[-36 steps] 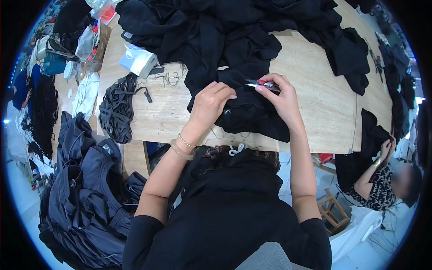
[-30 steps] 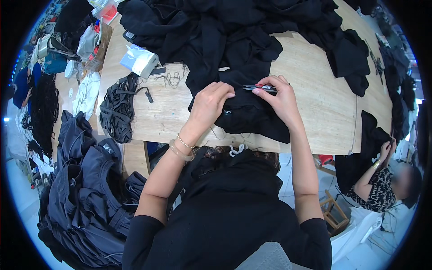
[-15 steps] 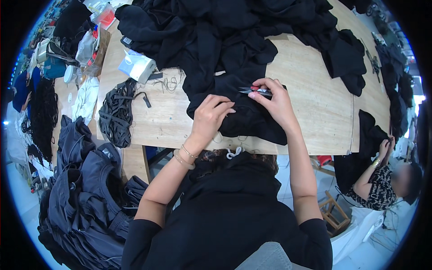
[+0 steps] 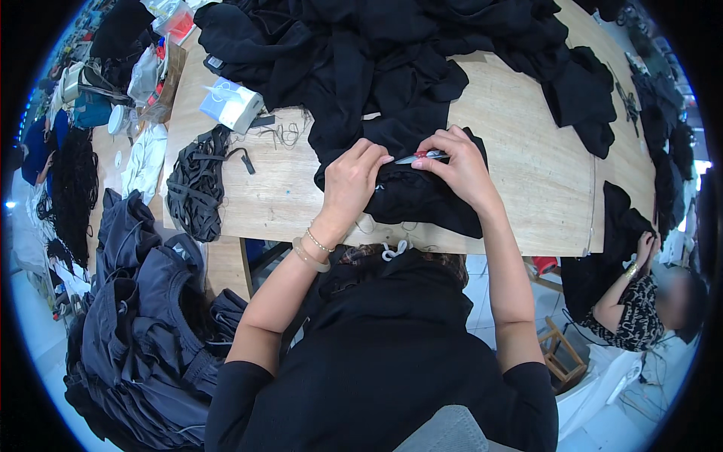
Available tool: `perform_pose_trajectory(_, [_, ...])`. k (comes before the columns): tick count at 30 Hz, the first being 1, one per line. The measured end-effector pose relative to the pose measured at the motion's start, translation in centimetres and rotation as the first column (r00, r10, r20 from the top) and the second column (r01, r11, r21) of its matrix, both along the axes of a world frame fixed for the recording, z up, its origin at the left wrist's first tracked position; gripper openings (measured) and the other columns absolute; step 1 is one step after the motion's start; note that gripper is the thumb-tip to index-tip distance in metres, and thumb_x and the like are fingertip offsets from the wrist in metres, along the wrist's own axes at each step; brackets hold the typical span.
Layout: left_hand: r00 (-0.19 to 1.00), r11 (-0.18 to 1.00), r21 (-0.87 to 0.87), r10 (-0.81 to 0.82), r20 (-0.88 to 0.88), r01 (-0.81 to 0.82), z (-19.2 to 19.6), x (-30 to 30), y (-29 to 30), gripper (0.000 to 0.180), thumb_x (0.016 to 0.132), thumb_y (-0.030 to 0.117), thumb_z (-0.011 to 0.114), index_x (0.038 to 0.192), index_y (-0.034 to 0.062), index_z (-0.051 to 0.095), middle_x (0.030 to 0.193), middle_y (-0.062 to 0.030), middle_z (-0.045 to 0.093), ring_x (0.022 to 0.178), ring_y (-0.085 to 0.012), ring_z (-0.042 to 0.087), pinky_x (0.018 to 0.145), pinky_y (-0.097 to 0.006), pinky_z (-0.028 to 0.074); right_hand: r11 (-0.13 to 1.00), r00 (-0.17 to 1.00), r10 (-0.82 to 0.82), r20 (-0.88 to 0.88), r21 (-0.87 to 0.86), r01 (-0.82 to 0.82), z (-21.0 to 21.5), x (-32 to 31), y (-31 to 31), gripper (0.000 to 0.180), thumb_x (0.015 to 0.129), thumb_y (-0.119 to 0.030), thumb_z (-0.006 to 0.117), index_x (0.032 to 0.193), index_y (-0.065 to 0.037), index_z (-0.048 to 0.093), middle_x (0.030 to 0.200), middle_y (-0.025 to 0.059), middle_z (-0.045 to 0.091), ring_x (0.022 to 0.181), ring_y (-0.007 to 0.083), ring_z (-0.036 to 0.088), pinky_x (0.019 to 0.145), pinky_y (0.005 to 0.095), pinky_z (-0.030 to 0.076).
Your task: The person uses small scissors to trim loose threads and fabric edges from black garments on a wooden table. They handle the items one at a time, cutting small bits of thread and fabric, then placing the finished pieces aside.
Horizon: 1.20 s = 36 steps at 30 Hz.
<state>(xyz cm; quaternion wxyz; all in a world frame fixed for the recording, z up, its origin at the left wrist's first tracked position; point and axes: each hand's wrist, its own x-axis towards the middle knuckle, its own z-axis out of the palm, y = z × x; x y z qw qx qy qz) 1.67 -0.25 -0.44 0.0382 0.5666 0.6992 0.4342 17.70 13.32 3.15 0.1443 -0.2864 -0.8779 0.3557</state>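
A black garment [image 4: 422,197] lies bunched at the table's front edge, under both hands. My right hand [image 4: 461,167] is closed round small red-handled thread snips [image 4: 416,157], whose blades point left. Their tips reach the fingertips of my left hand [image 4: 354,179], which pinches a bit of the black cloth. Whether a thread is between the blades is too small to see. Just beyond, the garment runs up into a large heap of black garments [image 4: 361,60].
Left on the wooden table [image 4: 527,188] are a tissue pack [image 4: 232,104] and a bundle of dark straps [image 4: 199,184]. Dark grey garments [image 4: 143,309] pile up at the left. A co-worker [image 4: 629,301] handles black cloth at the right, near a wooden stool [image 4: 561,350].
The snips have come down slightly and left, closing on my left fingertips. My left hand has shifted a little up, and its fingers now pinch the cloth.
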Motion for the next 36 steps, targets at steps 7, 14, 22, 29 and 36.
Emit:
perform_pose_trajectory(7, [1.000,1.000,0.002,0.021,0.007,-0.021,0.4,0.1,0.3,0.006,0.086,0.009,0.068,0.085,0.0046,0.065,0.081,-0.0074,0.060,0.066,-0.0288,0.062,0.058,-0.036,0.048,0.998,0.999,0.054,0.006,-0.009,-0.054,-0.1,-0.4,0.1,0.025,0.073,-0.023,0.079,0.086,-0.004,0.071,0.077,0.0030,0.063,0.081,0.0202,0.050,0.075,0.0327,0.042])
perform_pose_trajectory(14, [0.997,1.000,0.013,0.014,0.082,-0.015,0.4,-0.2,0.3,0.005,0.087,0.007,0.067,0.086,0.0029,0.065,0.080,-0.0073,0.060,0.065,-0.0254,0.063,0.057,-0.034,0.048,0.998,0.998,0.054,0.014,-0.036,-0.054,-0.2,-0.9,0.1,0.025,0.075,-0.025,0.079,0.087,-0.004,0.071,0.079,0.0043,0.064,0.081,0.0203,0.052,0.078,0.0330,0.043])
perform_pose_trajectory(22, [0.727,0.908,-0.033,0.356,0.587,-0.418,2.6,-14.4,-6.7,0.062,0.107,0.042,0.035,0.067,0.0019,0.060,0.084,-0.0073,0.069,0.075,-0.0107,0.060,0.067,-0.025,0.046,0.874,0.836,-0.408,-0.368,-0.421,0.242,-1.7,4.8,2.1,0.019,0.102,-0.019,0.050,0.106,-0.002,0.057,0.078,0.0012,0.055,0.076,0.0106,0.051,0.073,0.0247,0.042])
perform_pose_trajectory(29, [0.634,0.916,-0.369,0.380,0.674,-0.156,-0.7,-12.8,-11.4,0.034,0.103,0.031,0.052,0.103,0.0010,0.068,0.096,-0.0044,0.069,0.091,-0.0113,0.065,0.074,-0.024,0.048,0.737,0.788,-0.589,-0.180,-0.518,0.433,-5.9,11.9,1.6,0.033,0.099,-0.026,0.061,0.071,-0.013,0.048,0.068,-0.0081,0.038,0.062,0.0041,0.033,0.058,0.0227,0.028])
perform_pose_trajectory(36, [0.490,0.932,-0.348,0.257,0.833,0.103,-2.3,-7.6,-6.9,0.028,0.099,0.024,0.059,0.113,0.0012,0.068,0.097,0.0007,0.068,0.094,-0.0065,0.060,0.083,-0.024,0.046,0.907,0.932,-0.326,-0.155,-0.330,0.262,-4.2,8.4,0.6,0.020,0.094,-0.016,0.063,0.082,0.000,0.058,0.090,0.0004,0.052,0.080,0.0120,0.048,0.075,0.0265,0.040])
